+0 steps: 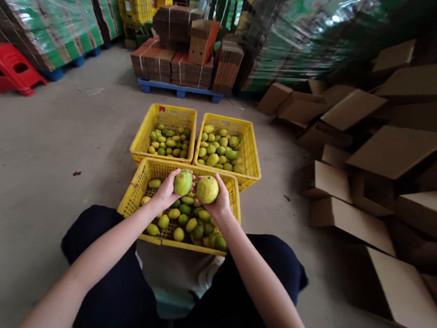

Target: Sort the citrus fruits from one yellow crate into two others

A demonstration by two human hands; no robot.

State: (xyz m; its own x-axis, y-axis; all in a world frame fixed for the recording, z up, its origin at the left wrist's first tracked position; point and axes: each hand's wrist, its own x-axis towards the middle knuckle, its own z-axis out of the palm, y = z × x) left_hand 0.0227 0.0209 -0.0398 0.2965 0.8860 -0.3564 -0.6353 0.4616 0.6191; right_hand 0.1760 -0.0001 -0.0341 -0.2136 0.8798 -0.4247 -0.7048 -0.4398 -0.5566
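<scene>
My left hand [167, 190] is wrapped round a green lemon [182, 183], and my right hand [221, 202] holds a larger yellow-green lemon [207, 189]. The two hands are close together above the near yellow crate [129, 198], which holds many green and yellow lemons [191, 225]. Beyond it stand two more yellow crates side by side, the back left crate [136, 144] and the back right crate [255, 153], both with lemons inside. My forearms hide parts of the near crate.
Cardboard boxes [397, 151] are heaped on the right. A blue pallet [179, 90] with flattened cartons [193, 74] stands behind the crates. A red stool [5, 68] is at the upper left, near wrapped stacks [57, 30]. My knees flank the near crate.
</scene>
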